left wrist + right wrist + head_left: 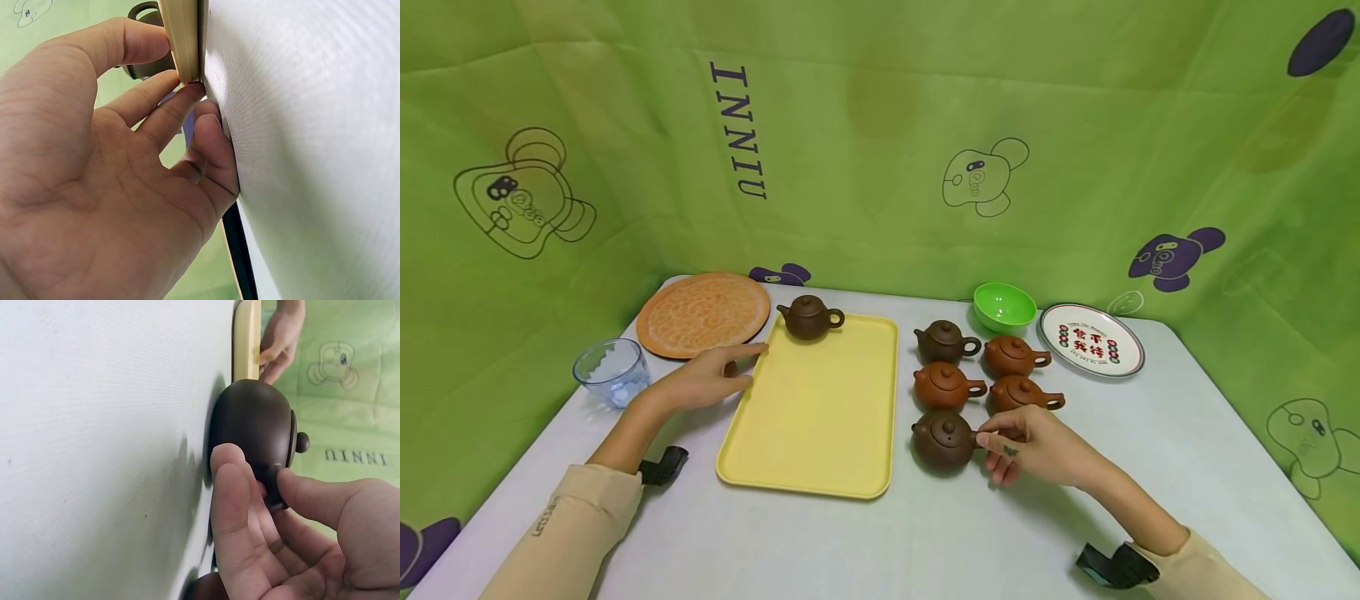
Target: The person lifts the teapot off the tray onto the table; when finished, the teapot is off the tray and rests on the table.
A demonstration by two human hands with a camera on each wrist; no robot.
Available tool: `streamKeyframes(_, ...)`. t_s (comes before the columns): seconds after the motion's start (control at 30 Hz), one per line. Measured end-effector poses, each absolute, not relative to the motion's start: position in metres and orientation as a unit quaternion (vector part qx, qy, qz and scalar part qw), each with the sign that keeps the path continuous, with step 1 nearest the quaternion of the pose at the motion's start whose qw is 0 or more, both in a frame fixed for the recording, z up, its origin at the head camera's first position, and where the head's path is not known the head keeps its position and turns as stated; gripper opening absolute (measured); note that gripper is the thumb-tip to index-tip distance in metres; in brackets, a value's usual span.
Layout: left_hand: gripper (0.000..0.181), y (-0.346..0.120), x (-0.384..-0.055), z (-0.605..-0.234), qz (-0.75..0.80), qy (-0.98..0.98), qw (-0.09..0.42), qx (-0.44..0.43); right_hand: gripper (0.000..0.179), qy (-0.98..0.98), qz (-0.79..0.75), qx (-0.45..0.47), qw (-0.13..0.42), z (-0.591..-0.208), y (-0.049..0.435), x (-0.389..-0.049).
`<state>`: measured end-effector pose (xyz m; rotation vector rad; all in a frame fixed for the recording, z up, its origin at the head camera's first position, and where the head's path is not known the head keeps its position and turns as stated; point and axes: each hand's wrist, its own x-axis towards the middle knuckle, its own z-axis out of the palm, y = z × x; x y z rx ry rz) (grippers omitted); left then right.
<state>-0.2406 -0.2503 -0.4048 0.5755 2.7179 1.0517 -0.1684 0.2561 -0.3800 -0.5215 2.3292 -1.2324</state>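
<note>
A dark brown teapot (943,442) stands at the near end of a group of teapots. My right hand (1037,446) pinches its handle between thumb and fingers; in the right wrist view the teapot (253,425) rests on the table, its lid on. To the left lies a yellow tray (820,417) with another dark brown teapot (808,319) at its far left corner. My left hand (700,379) touches the left edge of the tray, fingertips and thumb against the rim (184,44).
Behind the gripped teapot stand reddish-brown teapots (945,386) and a dark one (946,342). At the back are a green bowl (1004,307) and a white plate (1093,367). On the left are an orange round mat (700,308) and a blue glass bowl (613,375).
</note>
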Motion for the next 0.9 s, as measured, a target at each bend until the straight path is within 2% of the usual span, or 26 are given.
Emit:
streamKeyframes(0.33,0.063,-0.251,-0.239,-0.405,0.362,0.906,0.086,0.201,0.025,0.859,-0.419,-0.206,0.209,-0.379,0.255,-0.169)
streamKeyframes(0.57,0.063,-0.251,-0.242,-0.407,0.351,0.911,0.088,0.196,0.023,0.882,-0.401,-0.182,0.170,-0.369,0.256,-0.172)
streamKeyframes(0.9,0.062,-0.250,-0.241,-0.405,0.351,0.910,0.082,0.203,0.026,0.878,-0.409,-0.207,0.136,-0.352,0.243,-0.183)
